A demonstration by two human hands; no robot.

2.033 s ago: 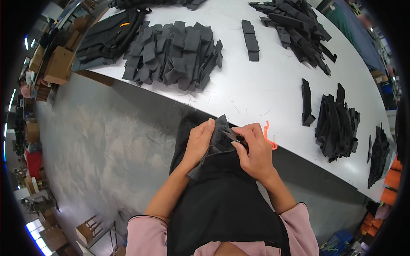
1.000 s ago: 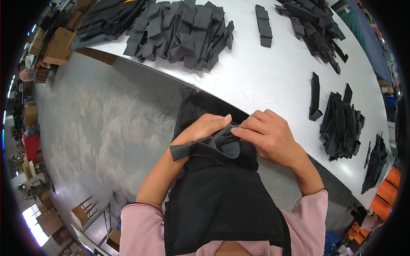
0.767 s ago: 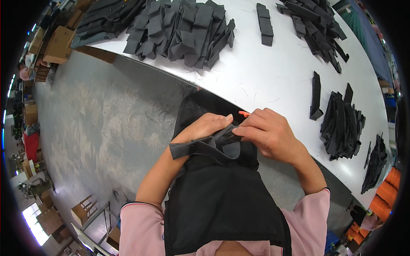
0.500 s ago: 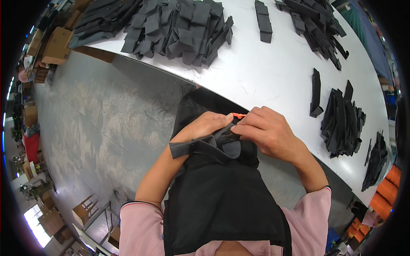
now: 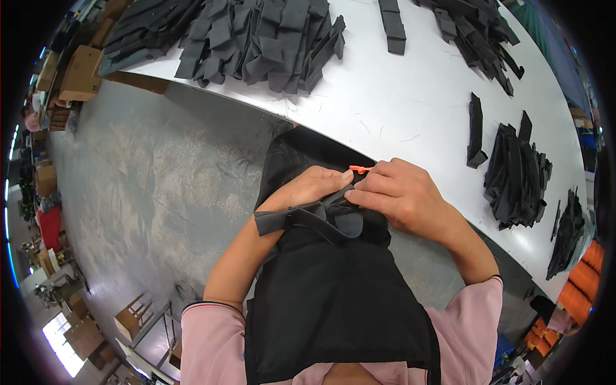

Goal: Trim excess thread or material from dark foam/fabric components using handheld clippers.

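A dark grey fabric strip (image 5: 321,221) lies folded and looped between my hands, above the lap of my black apron. My left hand (image 5: 314,186) is closed on it, thumb on top, and one loose end hangs over the left wrist. My right hand (image 5: 401,196) pinches the strip's upper part with thumb and fingers. Between the fingertips of both hands sticks out a small bright orange piece (image 5: 360,169) with a narrow end. Its kind, and which hand grips it, I cannot make out.
The white table (image 5: 378,96) runs diagonally ahead, its edge just beyond my hands. Heaped dark strips (image 5: 263,45) lie at far left, a smaller bundle (image 5: 516,176) and a single strip (image 5: 475,131) at right. Orange spools (image 5: 581,282) stand by the right corner. Cartons (image 5: 81,72) line the left.
The orange piece shows slightly more between the fingertips. Both hands keep their grip on the strip in nearly the same place. The view has shifted slightly.
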